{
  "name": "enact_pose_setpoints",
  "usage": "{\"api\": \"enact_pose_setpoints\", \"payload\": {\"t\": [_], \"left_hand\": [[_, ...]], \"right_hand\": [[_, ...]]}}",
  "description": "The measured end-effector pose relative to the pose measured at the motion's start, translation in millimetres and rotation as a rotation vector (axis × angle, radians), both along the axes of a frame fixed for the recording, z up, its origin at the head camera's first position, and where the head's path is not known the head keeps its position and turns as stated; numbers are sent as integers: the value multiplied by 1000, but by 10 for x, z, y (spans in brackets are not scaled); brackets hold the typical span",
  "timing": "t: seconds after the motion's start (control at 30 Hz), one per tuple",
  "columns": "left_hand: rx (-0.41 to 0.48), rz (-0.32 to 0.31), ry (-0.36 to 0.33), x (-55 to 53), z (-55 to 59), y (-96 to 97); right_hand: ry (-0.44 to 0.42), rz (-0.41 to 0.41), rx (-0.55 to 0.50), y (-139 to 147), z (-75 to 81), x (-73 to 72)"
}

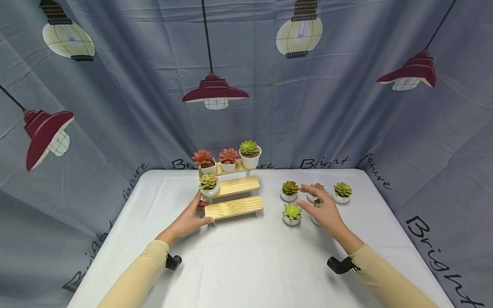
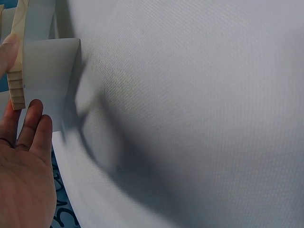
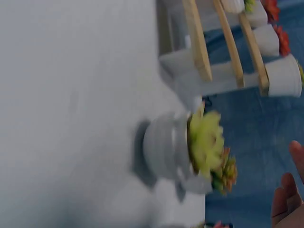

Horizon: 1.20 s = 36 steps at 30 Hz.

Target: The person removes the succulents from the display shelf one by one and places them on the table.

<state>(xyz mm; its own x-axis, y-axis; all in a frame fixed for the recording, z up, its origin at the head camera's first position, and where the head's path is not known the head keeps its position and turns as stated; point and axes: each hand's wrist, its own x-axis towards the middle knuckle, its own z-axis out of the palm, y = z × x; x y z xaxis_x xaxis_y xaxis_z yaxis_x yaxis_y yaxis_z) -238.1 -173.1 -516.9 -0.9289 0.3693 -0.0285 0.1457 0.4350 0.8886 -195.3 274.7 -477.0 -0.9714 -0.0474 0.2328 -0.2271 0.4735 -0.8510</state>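
My left hand (image 1: 191, 218) grips the left end of a three-tier wooden plant stand (image 1: 233, 207), its thumb against the lowest board (image 2: 18, 52). A yellow-green potted succulent (image 1: 208, 184) sits at the left of the middle tier. Along the top tier stand a red succulent (image 1: 203, 159), another red succulent (image 1: 228, 155) and a larger green succulent (image 1: 249, 149). Over the group of small pots at the right hovers my right hand (image 1: 325, 209), fingers spread and holding nothing. Nearest its thumb is a light green succulent (image 1: 292, 212); the hand partly hides two pots.
A dark red-green succulent (image 1: 289, 189) and a green succulent (image 1: 342, 191) stand in white pots at either side of the right group. The white table (image 1: 246, 265) ends at a grey-blue curtain (image 1: 327, 115) printed with lamps.
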Motion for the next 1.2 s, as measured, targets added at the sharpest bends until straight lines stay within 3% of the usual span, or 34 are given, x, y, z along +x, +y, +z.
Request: {"api": "enact_pose_setpoints", "payload": {"t": [0.23, 0.7, 0.97, 1.2], "left_hand": [[-10, 10, -12, 0, 9, 5], [-3, 20, -17, -24, -22, -28], [-2, 5, 1, -29, -14, -15], [-6, -1, 5, -24, -23, -13]], "right_hand": [[-17, 104, -70, -456, 65, -111], [-31, 231, -103, -1269, 105, -341], [-38, 260, -66, -1669, 152, -420], [2, 205, 26, -1880, 140, -486]]}}
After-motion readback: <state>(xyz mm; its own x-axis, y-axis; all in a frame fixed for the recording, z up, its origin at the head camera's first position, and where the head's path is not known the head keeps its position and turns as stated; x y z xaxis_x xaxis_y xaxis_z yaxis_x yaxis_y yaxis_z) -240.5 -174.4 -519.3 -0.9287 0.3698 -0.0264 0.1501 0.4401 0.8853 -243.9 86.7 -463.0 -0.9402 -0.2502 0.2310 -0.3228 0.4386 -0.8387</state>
